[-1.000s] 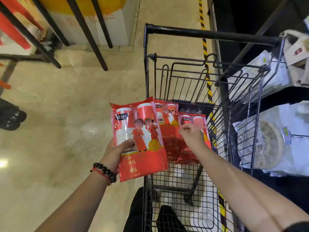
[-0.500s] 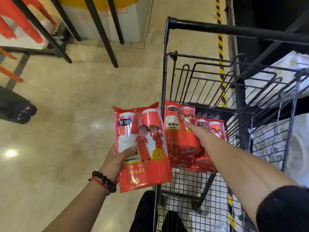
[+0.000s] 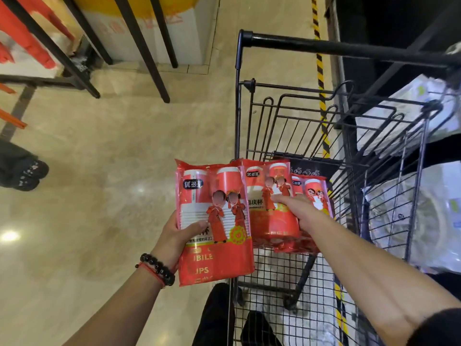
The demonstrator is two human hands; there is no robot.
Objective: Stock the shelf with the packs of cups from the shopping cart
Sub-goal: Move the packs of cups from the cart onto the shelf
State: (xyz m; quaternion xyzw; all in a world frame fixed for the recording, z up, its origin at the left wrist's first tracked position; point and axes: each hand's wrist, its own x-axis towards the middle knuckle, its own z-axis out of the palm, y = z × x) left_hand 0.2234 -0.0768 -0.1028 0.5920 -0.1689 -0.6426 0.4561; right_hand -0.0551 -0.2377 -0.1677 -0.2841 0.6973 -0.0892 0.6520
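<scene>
My left hand grips a red pack of cups by its left edge and holds it upright just left of the black wire shopping cart. Inside the cart, two more red packs lean side by side. My right hand reaches in and grips the middle pack, with the thumb across its front and the other fingers hidden behind it. The third pack stands right of that hand, against the cart's wire side.
Right of the cart, a dark shelf holds white plastic-wrapped goods, seen partly through the wires. Black rack legs stand on the beige floor at the upper left. Another person's dark shoes are at the left edge. Yellow-black tape runs along the floor.
My right hand slid from the packs' top edge down onto the middle pack's front. The left hand keeps its pack nearly still. The view shifted slightly.
</scene>
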